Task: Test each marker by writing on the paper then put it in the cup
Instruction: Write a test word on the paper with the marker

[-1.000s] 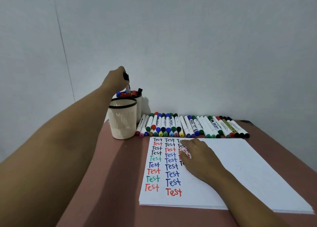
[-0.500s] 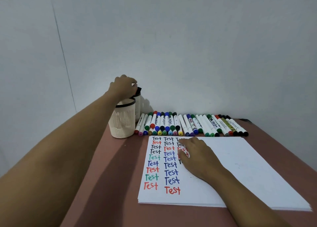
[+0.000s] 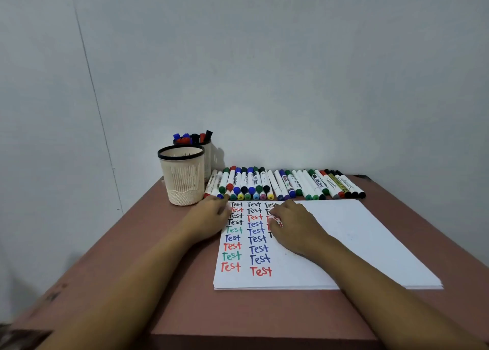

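A long row of markers (image 3: pixel 283 184) lies along the far edge of the white paper stack (image 3: pixel 349 233), which carries columns of "Test" in black, red, blue and green. My left hand (image 3: pixel 209 217) reaches to the left end of that row, fingertips touching the nearest markers; it holds nothing that I can see. My right hand (image 3: pixel 293 225) lies flat on the paper over the third column. A cream cup with a black rim (image 3: pixel 182 177) stands at the back left. Behind it a second cup (image 3: pixel 207 159) holds several capped markers.
The reddish-brown table (image 3: pixel 164 270) ends at a front edge near my forearms and a left edge beside the cups. A plain grey wall stands right behind the markers and cups.
My left hand let the marker go into the rear cup and came down to the left end of the marker row. My right hand stayed on the paper.
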A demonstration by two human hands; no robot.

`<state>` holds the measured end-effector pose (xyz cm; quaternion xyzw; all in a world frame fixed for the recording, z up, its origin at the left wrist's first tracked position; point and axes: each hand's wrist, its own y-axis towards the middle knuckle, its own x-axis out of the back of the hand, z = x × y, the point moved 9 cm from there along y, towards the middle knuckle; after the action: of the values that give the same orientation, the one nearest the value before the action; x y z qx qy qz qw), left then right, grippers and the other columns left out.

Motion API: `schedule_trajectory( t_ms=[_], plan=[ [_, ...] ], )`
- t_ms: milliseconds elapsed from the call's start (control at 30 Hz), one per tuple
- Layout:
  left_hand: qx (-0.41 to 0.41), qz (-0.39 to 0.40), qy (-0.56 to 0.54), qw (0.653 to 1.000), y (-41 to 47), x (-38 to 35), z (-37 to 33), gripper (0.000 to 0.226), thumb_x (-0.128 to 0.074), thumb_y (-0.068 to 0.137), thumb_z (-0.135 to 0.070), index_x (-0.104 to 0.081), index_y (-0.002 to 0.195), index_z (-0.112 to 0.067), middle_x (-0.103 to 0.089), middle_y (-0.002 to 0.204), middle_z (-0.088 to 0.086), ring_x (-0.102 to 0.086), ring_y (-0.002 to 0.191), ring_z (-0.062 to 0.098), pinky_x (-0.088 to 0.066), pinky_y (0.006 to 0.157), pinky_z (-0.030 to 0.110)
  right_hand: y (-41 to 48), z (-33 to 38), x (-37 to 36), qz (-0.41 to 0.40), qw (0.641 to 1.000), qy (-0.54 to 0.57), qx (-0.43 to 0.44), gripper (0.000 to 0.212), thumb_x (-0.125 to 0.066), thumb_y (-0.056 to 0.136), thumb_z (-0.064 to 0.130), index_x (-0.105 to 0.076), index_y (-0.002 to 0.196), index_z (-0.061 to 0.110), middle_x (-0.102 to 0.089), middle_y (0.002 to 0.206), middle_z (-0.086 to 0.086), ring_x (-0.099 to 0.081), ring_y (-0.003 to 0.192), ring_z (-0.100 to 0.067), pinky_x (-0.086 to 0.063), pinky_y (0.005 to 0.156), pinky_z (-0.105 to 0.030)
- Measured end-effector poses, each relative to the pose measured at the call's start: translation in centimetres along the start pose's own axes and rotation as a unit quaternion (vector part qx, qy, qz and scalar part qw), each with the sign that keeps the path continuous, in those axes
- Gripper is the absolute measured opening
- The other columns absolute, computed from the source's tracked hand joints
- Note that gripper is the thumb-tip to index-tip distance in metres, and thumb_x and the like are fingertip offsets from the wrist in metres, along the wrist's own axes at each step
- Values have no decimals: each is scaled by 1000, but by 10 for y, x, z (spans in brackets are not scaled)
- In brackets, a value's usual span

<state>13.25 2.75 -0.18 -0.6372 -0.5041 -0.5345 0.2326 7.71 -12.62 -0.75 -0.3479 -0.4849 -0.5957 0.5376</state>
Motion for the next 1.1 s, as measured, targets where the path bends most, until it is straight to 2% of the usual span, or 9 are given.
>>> schedule_trajectory(
  t_ms=[67, 200, 300, 367, 433, 500, 567, 833, 1100],
  plan=[
    [3, 15, 2, 1000, -1, -6, 4, 39, -37, 100, -31, -54, 129, -11, -48, 135, 8, -45, 120, 18, -35, 100, 28, 6, 0, 3, 9, 1000, 1, -2, 36, -42, 98, 30, -59, 123, 10, -52, 125, -8, -51, 112, -23, -44, 94, -35],
    [3, 2, 14, 1000, -1, -6, 3, 41, -36, 100, -32, -50, 134, -15, -45, 138, 6, -42, 125, 17, -34, 105, 31, 40, -6, 27, -54, 997, 30, -40, 27, -46, 97, 20, -64, 90, 1, -60, 95, -10, -58, 86, -25, -49, 76, -33],
    [8, 3, 16, 1000, 0, -7, 4, 41, -35, 100, -33, -49, 133, -15, -45, 138, 6, -42, 124, 17, -34, 104, 31, 67, -7, 34, -74, 995, 17, -62, 36, -46, 95, 13, -43, 60, 9, -47, 72, -6, -50, 77, -28, -34, 63, -29],
    [9, 1, 15, 1000, 0, -6, 3, 41, -34, 100, -34, -49, 134, -15, -44, 139, 5, -42, 124, 17, -34, 104, 30, 80, -7, 34, -78, 994, 15, -80, 29, -44, 97, 15, -49, 69, 6, -48, 86, -9, -51, 86, -29, -33, 68, -28],
    [7, 0, 16, 1000, 0, -6, 3, 41, -35, 100, -34, -49, 134, -16, -44, 139, 4, -43, 124, 17, -35, 103, 30, 89, -8, 29, -71, 992, -8, -105, 24, -42, 99, 20, -59, 103, 3, -50, 110, -13, -49, 108, -31, -37, 78, -32],
    [4, -2, 17, 1000, 0, -6, 3, 41, -35, 100, -34, -50, 133, -16, -44, 139, 4, -43, 124, 17, -34, 103, 29, 93, -11, 20, -52, 989, -35, -132, 32, -42, 99, 23, -53, 124, 7, -44, 131, -14, -40, 124, -32, -38, 93, -36],
    [1, -4, 20, 1000, 1, -7, 4, 41, -35, 100, -34, -51, 132, -15, -44, 138, 4, -43, 124, 17, -34, 102, 29, 96, -14, 14, -47, 987, -46, -145, 36, -44, 98, 22, -49, 130, 7, -40, 137, -16, -36, 129, -33, -35, 101, -39],
    [-2, -2, 26, 1000, 2, -8, 4, 41, -34, 100, -34, -51, 132, -15, -44, 138, 5, -43, 123, 17, -35, 102, 29, 99, -11, 16, -88, 981, -45, -166, 30, -51, 90, 5, -56, 119, 4, -48, 128, -16, -45, 120, -31, -42, 94, -35],
    [9, -8, -7, 1000, 3, -6, 7, 47, -33, 100, -37, -37, 143, -17, -41, 143, 7, -40, 128, 19, -34, 104, 31, 77, -10, 44, -217, 969, -6, -115, 22, -41, 92, -7, -45, 112, -3, -62, 103, -20, -60, 94, -32, -39, 64, -32]
  ],
)
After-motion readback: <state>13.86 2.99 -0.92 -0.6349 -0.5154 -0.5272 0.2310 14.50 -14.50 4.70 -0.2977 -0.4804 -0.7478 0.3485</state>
